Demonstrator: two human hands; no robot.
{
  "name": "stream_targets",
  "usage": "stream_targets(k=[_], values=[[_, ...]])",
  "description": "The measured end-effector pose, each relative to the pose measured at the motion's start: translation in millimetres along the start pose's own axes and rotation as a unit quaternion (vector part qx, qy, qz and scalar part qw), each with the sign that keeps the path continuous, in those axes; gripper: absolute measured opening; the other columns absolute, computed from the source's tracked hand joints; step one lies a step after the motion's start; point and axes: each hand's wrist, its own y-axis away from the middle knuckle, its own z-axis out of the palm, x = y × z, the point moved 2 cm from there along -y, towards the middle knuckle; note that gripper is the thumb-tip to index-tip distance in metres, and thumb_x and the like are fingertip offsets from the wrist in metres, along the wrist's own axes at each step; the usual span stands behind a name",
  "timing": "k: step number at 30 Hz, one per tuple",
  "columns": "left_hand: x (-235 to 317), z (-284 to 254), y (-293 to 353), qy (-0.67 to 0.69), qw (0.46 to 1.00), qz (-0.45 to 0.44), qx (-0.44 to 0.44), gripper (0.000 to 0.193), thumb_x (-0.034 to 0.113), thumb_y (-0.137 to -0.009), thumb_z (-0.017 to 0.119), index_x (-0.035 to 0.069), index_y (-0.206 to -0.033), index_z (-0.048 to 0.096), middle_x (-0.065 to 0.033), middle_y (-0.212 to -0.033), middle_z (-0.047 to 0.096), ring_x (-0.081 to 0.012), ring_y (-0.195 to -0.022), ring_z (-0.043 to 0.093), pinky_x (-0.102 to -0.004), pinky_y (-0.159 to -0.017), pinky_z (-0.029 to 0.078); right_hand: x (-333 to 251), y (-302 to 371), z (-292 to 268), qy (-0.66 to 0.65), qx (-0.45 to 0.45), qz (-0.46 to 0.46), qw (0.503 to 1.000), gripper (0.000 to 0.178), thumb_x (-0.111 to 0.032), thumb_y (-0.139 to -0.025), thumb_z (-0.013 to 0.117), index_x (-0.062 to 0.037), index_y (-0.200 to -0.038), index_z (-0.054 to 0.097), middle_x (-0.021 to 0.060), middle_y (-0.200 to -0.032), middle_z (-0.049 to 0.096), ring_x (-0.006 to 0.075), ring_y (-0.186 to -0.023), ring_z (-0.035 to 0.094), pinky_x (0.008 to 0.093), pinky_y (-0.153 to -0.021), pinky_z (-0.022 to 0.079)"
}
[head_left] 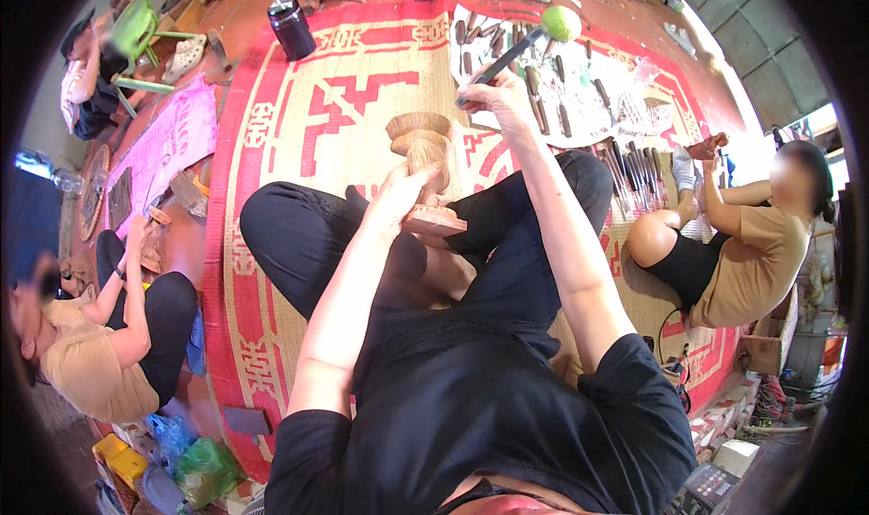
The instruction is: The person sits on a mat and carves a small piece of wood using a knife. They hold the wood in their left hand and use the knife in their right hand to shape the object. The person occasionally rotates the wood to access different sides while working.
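My left hand [396,195] is closed round the narrow middle of a carved wooden pedestal [421,128]. The pedestal stands upright above my crossed legs, with a wide round top and a flat, broader base. Farther out and to the right, my right hand [501,99] grips a long dark bar-shaped tool [514,55], slanting up to the right. At its far end shows a pale green ball [561,23]; I cannot tell whether the two are joined. The tool is apart from the pedestal. Beyond my right hand, several carving tools [559,71] lie on a white sheet [579,133].
A red and tan mat [272,289] lies under me. More chisels [638,166] lie near a person [751,243] seated at right. Another person [100,352] works at left beside a pink sheet [181,130]. A black jar [291,28] stands at the mat's far left.
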Motion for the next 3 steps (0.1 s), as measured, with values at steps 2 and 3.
stream_targets(k=[2,3], values=[[-22.4,-1.9,-17.8,-0.044,0.998,-0.004,0.037,0.049,0.027,-0.089,0.065,-0.006,-0.122,0.05,-0.0144,-0.097,0.064,-0.0179,-0.074,0.067,-0.0299,-0.064,0.057,30.6,2.0,-10.3,0.049,0.03,0.036,0.998,0.013,-0.006,-0.079,0.073,-0.0046,-0.084,0.061,0.0076,-0.073,0.067,0.014,-0.062,0.067,0.0243,-0.058,0.054],[-40.1,-9.8,-30.4,-0.064,0.998,0.017,0.0,0.055,0.027,-0.089,0.065,-0.007,-0.127,0.045,-0.014,-0.099,0.064,-0.0217,-0.082,0.068,-0.0349,-0.069,0.059,41.3,4.3,-10.7,0.042,0.036,0.047,0.997,0.013,-0.007,-0.079,0.073,-0.0046,-0.085,0.061,0.0082,-0.074,0.068,0.015,-0.064,0.067,0.0239,-0.058,0.054]])
